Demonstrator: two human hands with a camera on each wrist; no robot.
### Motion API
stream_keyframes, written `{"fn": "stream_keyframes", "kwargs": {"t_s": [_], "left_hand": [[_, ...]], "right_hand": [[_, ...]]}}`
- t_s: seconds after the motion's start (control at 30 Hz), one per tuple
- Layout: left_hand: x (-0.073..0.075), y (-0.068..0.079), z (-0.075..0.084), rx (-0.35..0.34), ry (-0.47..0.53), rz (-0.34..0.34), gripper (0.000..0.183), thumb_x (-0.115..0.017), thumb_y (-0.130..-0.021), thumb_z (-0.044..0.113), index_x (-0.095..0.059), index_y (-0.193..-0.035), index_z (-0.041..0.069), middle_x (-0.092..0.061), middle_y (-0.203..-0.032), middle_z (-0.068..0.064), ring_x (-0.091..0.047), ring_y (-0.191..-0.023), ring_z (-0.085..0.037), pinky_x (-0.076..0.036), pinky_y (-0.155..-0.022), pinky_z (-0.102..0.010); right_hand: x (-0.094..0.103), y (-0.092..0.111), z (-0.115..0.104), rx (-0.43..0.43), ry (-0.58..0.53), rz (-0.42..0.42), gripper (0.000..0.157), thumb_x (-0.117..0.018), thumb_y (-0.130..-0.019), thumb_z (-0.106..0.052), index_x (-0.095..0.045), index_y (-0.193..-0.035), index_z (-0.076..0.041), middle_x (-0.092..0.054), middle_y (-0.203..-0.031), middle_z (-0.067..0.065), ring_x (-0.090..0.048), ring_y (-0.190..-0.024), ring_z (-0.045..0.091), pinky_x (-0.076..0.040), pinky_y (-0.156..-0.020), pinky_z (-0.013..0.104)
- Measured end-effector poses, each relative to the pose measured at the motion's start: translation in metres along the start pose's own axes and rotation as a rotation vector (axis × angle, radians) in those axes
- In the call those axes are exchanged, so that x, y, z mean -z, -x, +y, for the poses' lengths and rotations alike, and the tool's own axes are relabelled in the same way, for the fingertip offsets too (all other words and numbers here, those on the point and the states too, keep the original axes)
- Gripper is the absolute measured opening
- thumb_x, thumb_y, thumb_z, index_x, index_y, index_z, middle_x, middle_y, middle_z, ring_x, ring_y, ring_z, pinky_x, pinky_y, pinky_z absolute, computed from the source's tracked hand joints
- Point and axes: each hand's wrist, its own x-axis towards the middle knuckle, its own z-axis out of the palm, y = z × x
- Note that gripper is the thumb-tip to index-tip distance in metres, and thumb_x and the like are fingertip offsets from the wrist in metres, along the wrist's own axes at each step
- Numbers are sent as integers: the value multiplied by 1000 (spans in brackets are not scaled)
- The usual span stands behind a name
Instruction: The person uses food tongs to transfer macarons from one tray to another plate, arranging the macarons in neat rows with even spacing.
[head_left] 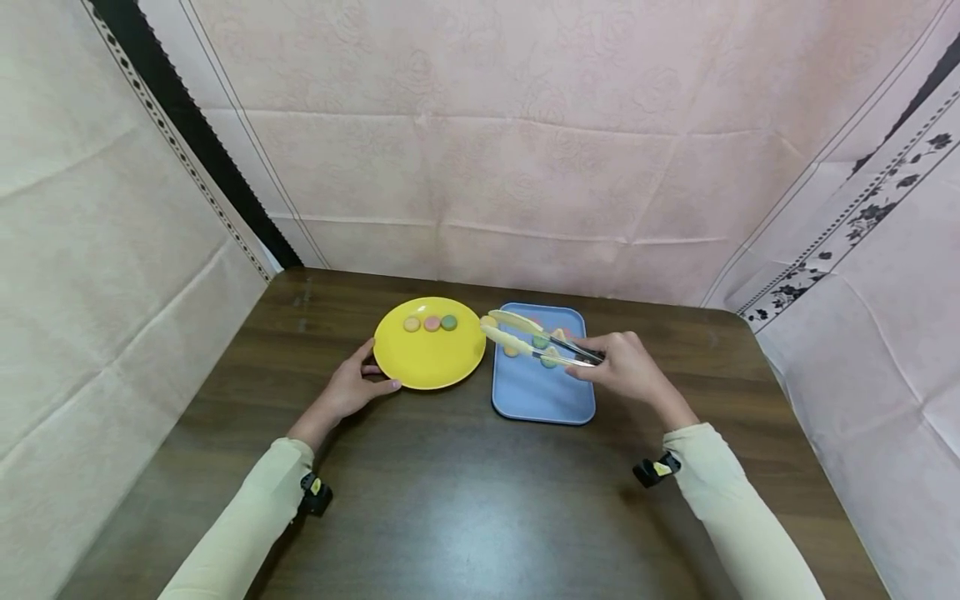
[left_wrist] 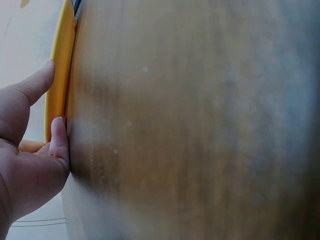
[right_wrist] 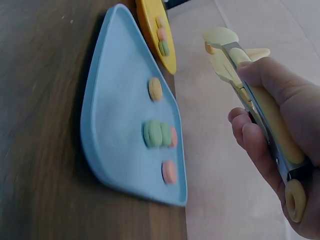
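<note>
i have a pair of tongs [head_left: 517, 322] in my right hand [head_left: 622, 365], the thumb on one arm and the fingers curled round the other. the tongs reach leftward above the blue tray [head_left: 543, 404], and between their pale tips i make out what looks like a carried macaron [head_left: 488, 322], yellowish, up close to the right rim of the yellow plate [head_left: 431, 362].

my left hand [head_left: 352, 387] is spread fairly wide, its thumb and fingers touching the plate's left rim. on my left wrist view the thumb tip rests on the plate's side wall and another fingertip lies by its lower edge.

the plate bears three macarons in a row toward its far side: a yellow one [head_left: 412, 324], a pink one [head_left: 432, 325] and a green one [head_left: 448, 322], left to right. on the tray my right wrist view gives me a single yellow macaron [right_wrist: 155, 89], two green macarons [right_wrist: 152, 134] side by side with a pink macaron partly hidden beyond them, and a second pink macaron [right_wrist: 169, 171] a little apart.

plate and tray sit next to each other on the brown worktop [head_left: 420, 492], near its far edge. behind it i see a pale patterned cloth [head_left: 480, 175].
</note>
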Motion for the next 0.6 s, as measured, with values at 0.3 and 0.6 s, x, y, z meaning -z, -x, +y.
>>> {"fn": "stream_keyframes", "kwargs": {"t_s": [0.3, 0.6], "left_hand": [[-3, -2, -1, -11, 12, 7, 102, -82, -89, 26, -15, -165, 10, -36, -160, -17, -53, -129, -36, -56, -89, -35], [-1, -1, 1, -18, 10, 18, 98, -84, -88, 23, -22, -164, 14, -41, -156, -15, -55, -126, -35, -57, -88, -36]], "right_hand": [[-26, -33, -17, 109, 20, -21, 53, -85, -85, -34, -72, -128, -7, -69, -75, 2, -40, -49, 7, -36, -46, 24], [-54, -63, -43, 222, 89, -40, 43, -82, -85, -37, -77, -122, -17, -54, -65, -8, -40, -53, 10, -31, -48, 26]]}}
